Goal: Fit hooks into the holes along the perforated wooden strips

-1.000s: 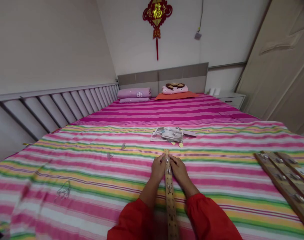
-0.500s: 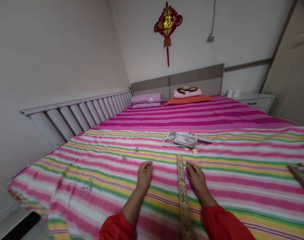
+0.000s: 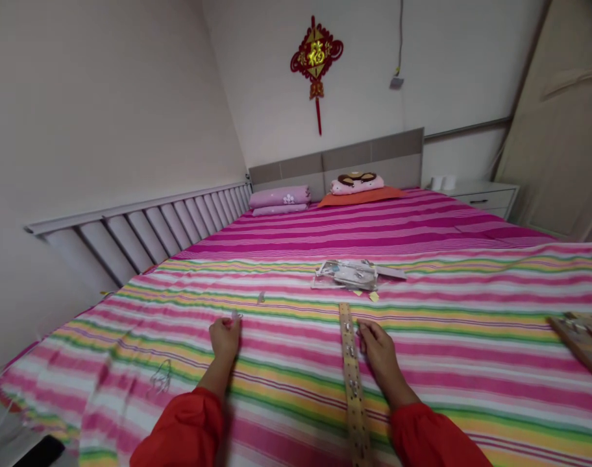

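Observation:
My left hand (image 3: 224, 337) is closed, with its fingertips at a small greyish piece (image 3: 236, 315) on the striped sheet. A similar small piece (image 3: 261, 297) lies a little further back. My right hand (image 3: 376, 347) is closed in a pinch just right of a long wooden strip (image 3: 352, 405); what is between its fingers is too small to make out. The strip has rows of holes and points away from me. Several small shiny metal fittings (image 3: 350, 351) sit along it.
Beyond the strip lies a clear plastic bag (image 3: 347, 275) with grey parts, small yellow scraps (image 3: 374, 296) beside it. Thin wire-like loops (image 3: 161, 376) rest at left. Wooden pieces (image 3: 581, 344) with metal fittings lie far right. A white rail (image 3: 145, 243) borders the bed's left side.
My left hand has moved left, away from the strip, to the small greyish piece. My right hand stays beside the strip. The view has shifted slightly.

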The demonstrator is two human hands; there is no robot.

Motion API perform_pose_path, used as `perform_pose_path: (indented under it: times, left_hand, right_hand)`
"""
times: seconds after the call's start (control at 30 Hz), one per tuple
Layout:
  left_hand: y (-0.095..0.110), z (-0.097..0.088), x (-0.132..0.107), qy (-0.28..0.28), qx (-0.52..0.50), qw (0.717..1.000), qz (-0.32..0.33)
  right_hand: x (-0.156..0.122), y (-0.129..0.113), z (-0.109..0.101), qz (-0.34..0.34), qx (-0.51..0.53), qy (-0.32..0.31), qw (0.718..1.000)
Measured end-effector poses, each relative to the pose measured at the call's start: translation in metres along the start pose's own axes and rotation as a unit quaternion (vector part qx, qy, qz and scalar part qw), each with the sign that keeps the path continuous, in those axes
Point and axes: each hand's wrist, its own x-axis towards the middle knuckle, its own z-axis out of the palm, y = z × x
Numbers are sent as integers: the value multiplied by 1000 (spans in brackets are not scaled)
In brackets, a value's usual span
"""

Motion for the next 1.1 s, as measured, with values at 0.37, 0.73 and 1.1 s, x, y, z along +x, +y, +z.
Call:
perform_pose_path:
  times: [0.37, 0.73, 1.1]
  left_hand:
    - [-2, -2, 11, -53, -43, 998, -2]
    - [26, -13, -2, -10, -108, 994, -16]
    - [148, 6, -99, -441, -302, 844, 36]
  right_hand:
    - [-1, -1, 0, -10, -5, -1, 1000]
    - [-2, -4, 2, -10, 8, -2, 1000]
    - [-5, -13, 2, -8, 53, -27, 998]
